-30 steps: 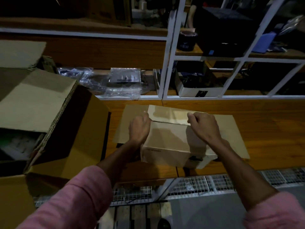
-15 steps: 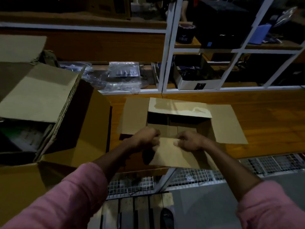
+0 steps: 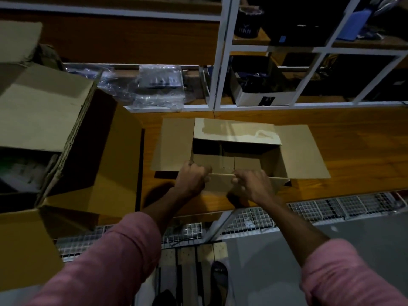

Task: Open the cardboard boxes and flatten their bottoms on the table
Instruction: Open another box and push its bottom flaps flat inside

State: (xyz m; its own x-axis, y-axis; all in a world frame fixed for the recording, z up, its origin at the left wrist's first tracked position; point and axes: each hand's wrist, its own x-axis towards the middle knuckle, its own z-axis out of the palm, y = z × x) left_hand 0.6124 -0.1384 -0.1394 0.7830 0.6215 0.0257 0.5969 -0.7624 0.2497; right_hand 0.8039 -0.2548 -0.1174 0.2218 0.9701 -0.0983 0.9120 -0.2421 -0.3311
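Small cardboard box (image 3: 238, 160) sits open mid-table (image 3: 353, 133); my left hand (image 3: 192, 180) and right hand (image 3: 251, 184) both pinch its near flap (image 3: 220, 184), light, stiff board, best gripped along that edge.

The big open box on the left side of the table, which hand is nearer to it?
Left. The left hand grips the small box's near flap on the side facing the big box; the right hand grips the same flap farther away.

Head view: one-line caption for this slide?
Both hands, left hand and right hand, grip the near flap of an open cardboard box on the table.
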